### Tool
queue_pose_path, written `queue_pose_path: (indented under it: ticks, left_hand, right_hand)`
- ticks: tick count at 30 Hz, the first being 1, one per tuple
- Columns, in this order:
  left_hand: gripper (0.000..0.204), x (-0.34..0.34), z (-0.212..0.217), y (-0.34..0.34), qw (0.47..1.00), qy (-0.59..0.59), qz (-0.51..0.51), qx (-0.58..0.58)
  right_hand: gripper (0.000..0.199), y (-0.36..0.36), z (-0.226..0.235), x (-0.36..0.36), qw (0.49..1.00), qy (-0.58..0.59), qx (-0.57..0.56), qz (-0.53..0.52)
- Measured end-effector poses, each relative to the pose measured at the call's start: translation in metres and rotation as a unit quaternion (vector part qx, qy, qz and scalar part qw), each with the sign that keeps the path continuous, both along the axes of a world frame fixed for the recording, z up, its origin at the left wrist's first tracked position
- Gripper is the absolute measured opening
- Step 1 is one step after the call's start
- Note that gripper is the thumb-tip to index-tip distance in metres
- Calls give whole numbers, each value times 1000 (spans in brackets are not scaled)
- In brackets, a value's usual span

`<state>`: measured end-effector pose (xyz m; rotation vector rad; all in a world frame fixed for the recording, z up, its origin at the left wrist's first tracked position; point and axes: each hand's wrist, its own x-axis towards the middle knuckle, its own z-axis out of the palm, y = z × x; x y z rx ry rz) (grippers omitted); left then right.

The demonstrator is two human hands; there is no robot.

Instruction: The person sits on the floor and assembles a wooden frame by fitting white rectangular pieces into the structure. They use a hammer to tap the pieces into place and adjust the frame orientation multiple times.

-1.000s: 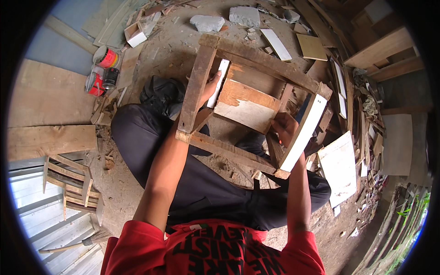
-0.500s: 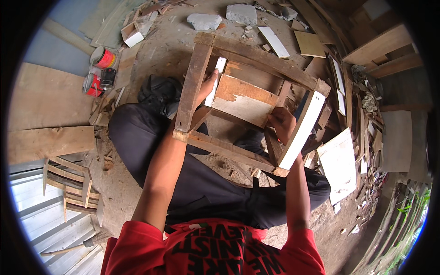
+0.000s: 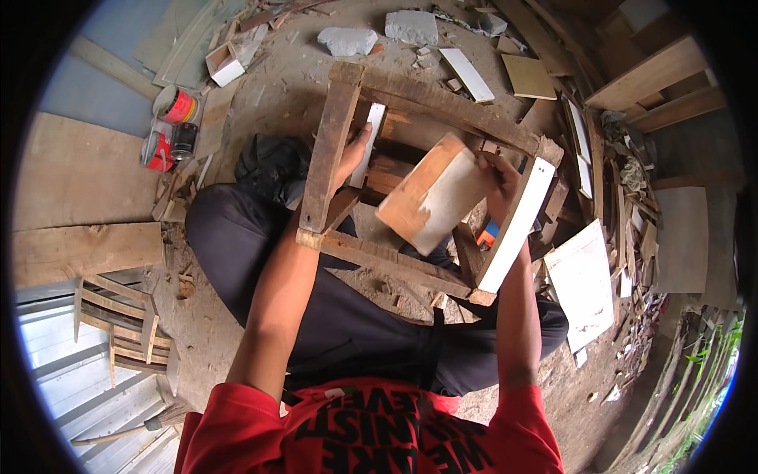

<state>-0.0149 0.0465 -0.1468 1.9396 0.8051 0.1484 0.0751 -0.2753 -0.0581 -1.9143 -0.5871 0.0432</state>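
A worn wooden frame (image 3: 329,150), like that of a stool, is propped over my crossed legs. My left hand (image 3: 353,160) reaches behind its left leg, with fingers closed on a white-faced rail (image 3: 369,146) on that side. Inside the frame opening, a short board (image 3: 438,193), part bare wood and part peeling white, is tilted at a slant. My right hand (image 3: 501,183) pinches the board at its upper right end. A long white strip (image 3: 517,229) forms the frame's right side, in front of my right wrist. Some of my left palm is hidden.
Paint cans (image 3: 175,104) stand at left beside leaning plywood (image 3: 87,170). Concrete chunks (image 3: 347,41) lie on the far floor. Scrap boards and a white panel (image 3: 580,276) crowd the right side. A slatted wooden piece (image 3: 126,316) lies at lower left.
The short board has swung from lying along the frame to a steep slant, its left end dropping nearer me. My right hand has risen with it. My left hand stays on the frame.
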Motion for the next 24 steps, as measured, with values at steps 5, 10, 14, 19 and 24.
queue_pose_path:
  ticks: [5,10,14,19,24]
  left_hand:
    - [76,3,5,-4,999,-3,-34,4]
    - [77,8,-4,-2,1000,3,-19,11]
    - [79,6,3,-3,998,-37,-33,-29]
    - [78,3,25,-23,994,-74,-72,-33]
    - [77,8,-6,-13,998,-57,15,13]
  right_hand:
    - [19,47,20,8,990,-143,-1,18]
    - [13,101,-8,37,965,-261,22,-11]
    - [11,118,0,30,976,-217,-31,2]
    - [11,111,-5,19,957,-286,-49,-8]
    - [15,113,-3,27,948,-315,-46,19]
